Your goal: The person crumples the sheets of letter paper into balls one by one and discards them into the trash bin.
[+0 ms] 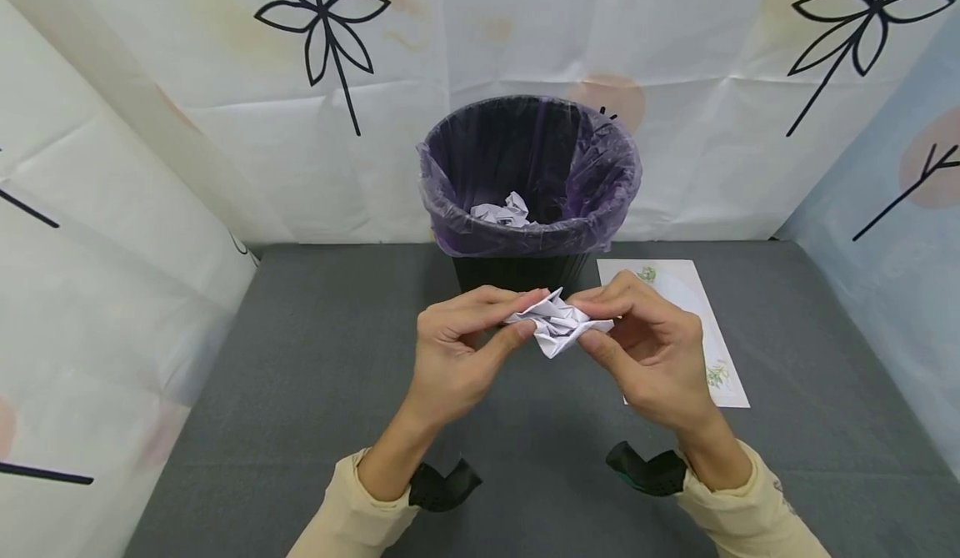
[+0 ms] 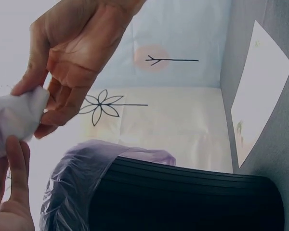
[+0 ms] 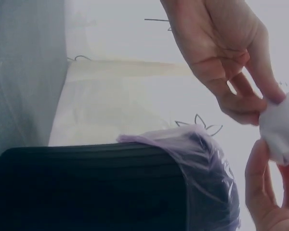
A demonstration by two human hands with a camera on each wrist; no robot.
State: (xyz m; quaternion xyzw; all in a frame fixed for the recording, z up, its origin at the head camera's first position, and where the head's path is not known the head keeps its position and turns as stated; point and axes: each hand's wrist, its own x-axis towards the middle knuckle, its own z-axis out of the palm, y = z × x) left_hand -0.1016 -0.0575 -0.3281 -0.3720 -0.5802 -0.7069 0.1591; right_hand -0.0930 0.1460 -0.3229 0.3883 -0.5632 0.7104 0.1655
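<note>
A crumpled piece of white paper [image 1: 558, 324] is held up between both hands, in front of the bin. My left hand [image 1: 457, 354] pinches its left side between thumb and fingers. On the opposite side my right hand [image 1: 656, 354] pinches it the same way. Both wrist views show the paper [image 2: 19, 115] gripped from two sides, its far parts cut off by the frame edge. Behind the hands stands a black bin [image 1: 517, 273] lined with a purple plastic bag [image 1: 525, 237]. More crumpled white paper [image 1: 506, 210] lies inside the bin.
A flat white sheet with small green plant prints [image 1: 723, 349] lies on the dark grey table [image 1: 322, 374], partly behind my right hand. White patterned cloth [image 1: 225, 149] hangs behind and at the left, with pale blue cloth [image 1: 885, 233] at the right.
</note>
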